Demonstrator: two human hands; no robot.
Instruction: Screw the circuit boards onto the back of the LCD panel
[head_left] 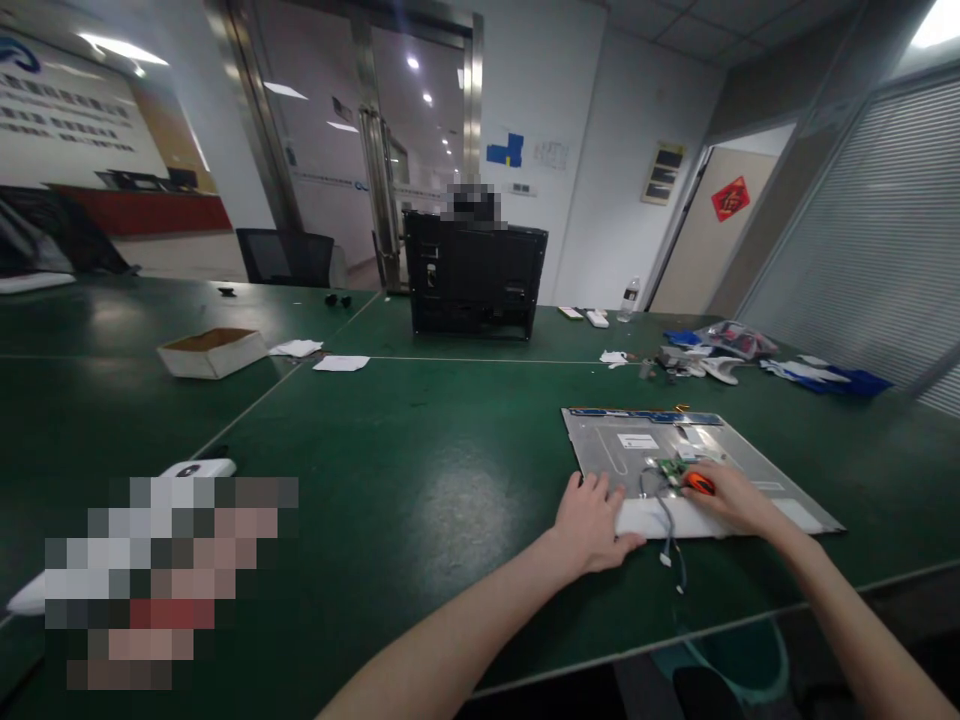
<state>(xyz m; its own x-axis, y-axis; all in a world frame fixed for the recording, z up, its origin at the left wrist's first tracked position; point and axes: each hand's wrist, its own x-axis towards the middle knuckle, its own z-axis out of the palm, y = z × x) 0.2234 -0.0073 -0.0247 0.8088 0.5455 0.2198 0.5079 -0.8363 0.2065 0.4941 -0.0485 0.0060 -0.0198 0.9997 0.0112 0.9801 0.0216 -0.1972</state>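
In front of me a flat metal-backed display panel lies on the green table. My left hand rests over its near left corner, fingers spread and the thumb along the front edge. Closed around an orange and black handle, which looks like a screwdriver's, is my right hand. The handle stands at a small green circuit board on the panel; the tool's tip is hidden. Grey cables run from the board over the white strip and hang past the near edge, ending in white plugs.
A black monitor stands upright at the table's far side. An open box and paper sheets lie left. Bags and scraps are piled back right, near a bottle. A white device lies near left, beside a pixelated area.
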